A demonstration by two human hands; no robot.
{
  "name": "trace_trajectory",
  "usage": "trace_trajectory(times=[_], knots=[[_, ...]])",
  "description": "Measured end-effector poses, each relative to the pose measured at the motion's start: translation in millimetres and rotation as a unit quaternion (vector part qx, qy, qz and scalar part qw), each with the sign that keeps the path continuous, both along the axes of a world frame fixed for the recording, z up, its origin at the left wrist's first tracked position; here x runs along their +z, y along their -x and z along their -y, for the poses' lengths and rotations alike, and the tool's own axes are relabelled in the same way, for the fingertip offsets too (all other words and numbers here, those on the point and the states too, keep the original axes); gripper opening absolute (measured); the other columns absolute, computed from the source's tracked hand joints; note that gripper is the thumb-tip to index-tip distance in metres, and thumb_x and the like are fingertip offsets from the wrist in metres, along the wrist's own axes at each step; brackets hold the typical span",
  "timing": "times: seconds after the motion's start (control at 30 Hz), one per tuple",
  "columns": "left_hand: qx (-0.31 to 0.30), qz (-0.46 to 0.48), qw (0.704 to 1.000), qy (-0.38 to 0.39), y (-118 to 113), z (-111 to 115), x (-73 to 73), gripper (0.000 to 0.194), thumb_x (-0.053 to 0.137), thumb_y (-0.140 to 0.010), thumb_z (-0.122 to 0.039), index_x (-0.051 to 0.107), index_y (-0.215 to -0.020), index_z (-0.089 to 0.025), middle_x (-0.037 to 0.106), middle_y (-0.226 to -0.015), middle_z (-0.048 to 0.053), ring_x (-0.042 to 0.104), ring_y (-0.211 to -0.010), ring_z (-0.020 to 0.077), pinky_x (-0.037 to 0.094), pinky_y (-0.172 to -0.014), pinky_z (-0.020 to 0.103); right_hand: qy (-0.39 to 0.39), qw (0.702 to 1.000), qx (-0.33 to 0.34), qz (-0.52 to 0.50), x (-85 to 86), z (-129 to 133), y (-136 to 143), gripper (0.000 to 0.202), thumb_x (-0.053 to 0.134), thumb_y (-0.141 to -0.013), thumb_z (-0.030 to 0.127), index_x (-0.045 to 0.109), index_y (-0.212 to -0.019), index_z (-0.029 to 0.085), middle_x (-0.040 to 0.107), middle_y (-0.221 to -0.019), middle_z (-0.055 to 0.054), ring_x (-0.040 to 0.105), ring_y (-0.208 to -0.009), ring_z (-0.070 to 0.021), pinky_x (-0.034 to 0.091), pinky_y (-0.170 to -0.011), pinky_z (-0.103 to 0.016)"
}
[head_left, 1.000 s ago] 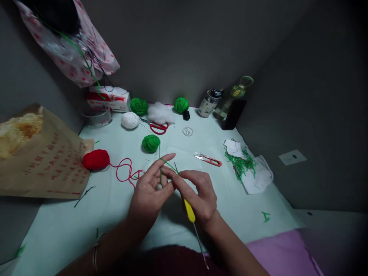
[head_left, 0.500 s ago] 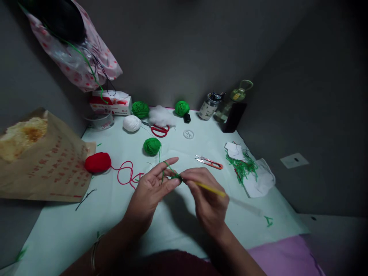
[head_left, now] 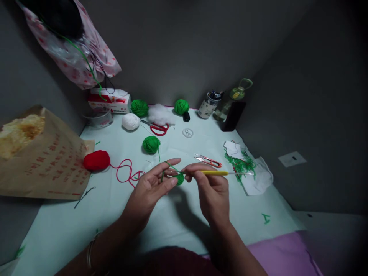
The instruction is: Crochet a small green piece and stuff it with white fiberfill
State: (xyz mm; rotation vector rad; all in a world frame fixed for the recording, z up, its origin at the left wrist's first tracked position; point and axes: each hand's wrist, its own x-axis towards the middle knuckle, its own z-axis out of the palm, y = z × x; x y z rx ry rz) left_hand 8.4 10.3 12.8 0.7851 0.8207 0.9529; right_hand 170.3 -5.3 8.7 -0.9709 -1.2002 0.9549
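Between the thumb and fingers of my left hand (head_left: 152,189) is a small round piece of green crochet (head_left: 179,178). Green yarn runs over the raised index finger and back to a green yarn ball (head_left: 151,145) just beyond. My right hand (head_left: 211,191) is closed round a crochet hook with a yellow handle (head_left: 214,173). The hook lies nearly level, its metal tip at the top edge of the green piece, where the stitches are too small to make out. Past my right hand, orange thread snips (head_left: 211,161) rest on the table.
A red yarn ball (head_left: 97,160) with a loose strand lies left, beside a paper food bag (head_left: 57,161). Behind are a white yarn ball (head_left: 130,122), red scissors (head_left: 159,129), stuffing (head_left: 161,114) and a pen cup (head_left: 208,106). Green yarn scraps (head_left: 241,163) lie right.
The hook has swung from slanting down rightward to nearly level. My right hand has turned with it, and more of the green crochet piece now shows below the hook tip.
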Motion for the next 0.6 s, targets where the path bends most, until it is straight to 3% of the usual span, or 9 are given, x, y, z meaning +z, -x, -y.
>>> trace_trajectory(times=[0.1, 0.2, 0.3, 0.37, 0.43, 0.5, 0.57, 0.6], knots=[[0.009, -0.001, 1.000, -0.008, 1.8, 0.6, -1.2, 0.039, 0.081, -0.081, -0.030, 0.075, -0.119, -0.029, 0.062, -0.092, 0.001, 0.056, -0.089, 0.0140, 0.041, -0.083, 0.026, 0.037, 0.996, 0.019, -0.075, -1.9, -1.0, -2.6, 0.018, 0.058, -0.099, 0.027, 0.076, -0.095, 0.024, 0.073, -0.087, -0.002, 0.065, -0.074, -0.0121, 0.053, -0.072, -0.027], [0.013, 0.002, 1.000, -0.009, 3.4, 0.4, -0.8, 0.038, 0.081, -0.080, -0.028, 0.075, -0.118, -0.029, 0.061, -0.090, 0.000, 0.054, -0.087, 0.0129, 0.041, -0.082, 0.026, 0.044, 0.995, 0.028, -0.084, 1.2, -0.3, -3.9, 0.020, 0.056, -0.100, 0.028, 0.074, -0.093, 0.022, 0.074, -0.086, -0.002, 0.067, -0.072, -0.0128, 0.055, -0.071, -0.028], [0.021, -0.025, 0.999, -0.020, 3.2, 1.2, 0.5, 0.037, 0.079, -0.081, -0.026, 0.074, -0.118, -0.028, 0.060, -0.087, 0.000, 0.053, -0.083, 0.0118, 0.041, -0.079, 0.025, 0.014, 1.000, 0.009, -0.020, 6.2, 4.2, -3.2, 0.021, 0.052, -0.102, 0.024, 0.072, -0.095, 0.023, 0.073, -0.089, -0.002, 0.068, -0.074, -0.0130, 0.056, -0.072, -0.029], [0.040, -0.061, 0.997, -0.034, 1.3, 2.6, 1.3, 0.037, 0.078, -0.081, -0.024, 0.074, -0.118, -0.027, 0.059, -0.086, -0.001, 0.051, -0.078, 0.0108, 0.041, -0.077, 0.024, -0.032, 0.996, -0.014, 0.078, 7.2, 8.2, -1.6, 0.022, 0.049, -0.102, 0.018, 0.070, -0.101, 0.023, 0.073, -0.092, -0.003, 0.069, -0.078, -0.0131, 0.057, -0.074, -0.030], [0.070, -0.090, 0.992, -0.048, -1.6, 4.1, 1.8, 0.040, 0.079, -0.080, -0.022, 0.074, -0.119, -0.026, 0.059, -0.085, -0.002, 0.050, -0.075, 0.0099, 0.041, -0.075, 0.023, -0.121, 0.970, -0.035, 0.207, 4.8, 11.2, 0.1, 0.025, 0.050, -0.099, 0.010, 0.068, -0.110, 0.023, 0.073, -0.096, -0.004, 0.068, -0.084, -0.0145, 0.058, -0.075, -0.031], [0.082, -0.068, 0.993, -0.042, -4.3, 4.8, 1.7, 0.047, 0.081, -0.078, -0.022, 0.071, -0.124, -0.024, 0.060, -0.086, -0.002, 0.049, -0.073, 0.0092, 0.042, -0.072, 0.022, -0.228, 0.912, -0.065, 0.335, -0.3, 12.6, 1.3, 0.030, 0.053, -0.096, 0.007, 0.067, -0.119, 0.022, 0.073, -0.099, -0.007, 0.068, -0.090, -0.0173, 0.058, -0.076, -0.033], [0.048, 0.005, 0.999, 0.003, -5.2, 3.8, 1.1, 0.053, 0.081, -0.079, -0.024, 0.067, -0.129, -0.022, 0.058, -0.078, -0.004, 0.044, -0.062, 0.0065, 0.042, -0.066, 0.019, -0.296, 0.858, -0.094, 0.409, -4.9, 13.0, 1.2, 0.033, 0.058, -0.094, 0.009, 0.067, -0.123, 0.021, 0.072, -0.104, -0.009, 0.068, -0.094, -0.0195, 0.059, -0.075, -0.033], [0.023, 0.048, 0.998, 0.036, -4.8, 2.8, 0.8, 0.053, 0.081, -0.080, -0.024, 0.066, -0.130, -0.020, 0.055, -0.071, -0.006, 0.038, -0.055, 0.0045, 0.043, -0.065, 0.019, -0.301, 0.854, -0.102, 0.412, -6.0, 13.0, 0.8, 0.033, 0.059, -0.093, 0.010, 0.068, -0.123, 0.022, 0.072, -0.105, -0.009, 0.069, -0.095, -0.0196, 0.060, -0.074, -0.033]])
